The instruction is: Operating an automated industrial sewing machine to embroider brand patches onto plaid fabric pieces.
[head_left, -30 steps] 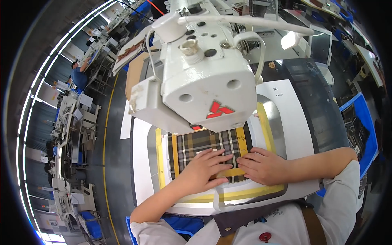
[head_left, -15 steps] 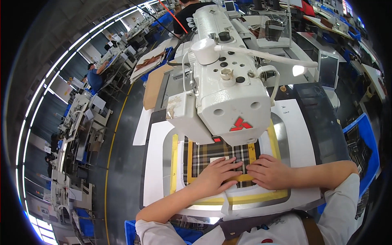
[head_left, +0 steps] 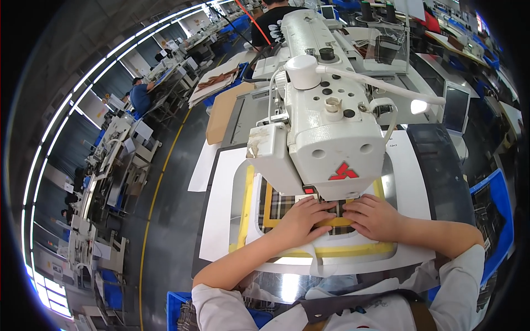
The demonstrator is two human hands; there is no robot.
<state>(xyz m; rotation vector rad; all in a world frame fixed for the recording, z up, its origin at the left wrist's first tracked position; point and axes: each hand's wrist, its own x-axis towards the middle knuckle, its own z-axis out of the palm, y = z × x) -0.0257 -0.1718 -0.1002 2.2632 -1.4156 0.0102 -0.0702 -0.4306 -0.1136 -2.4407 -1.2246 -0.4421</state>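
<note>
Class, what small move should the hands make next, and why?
Probably draw the left hand and right hand slightly back: both reach over the plaid cloth, appearing close to the white machine head in this view.

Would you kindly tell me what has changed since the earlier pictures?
The left hand and right hand have moved forward, with the plaid cloth and white sheet, farther under the machine head. The camera view has shifted too. Both hands still rest on the cloth's near side.
</note>
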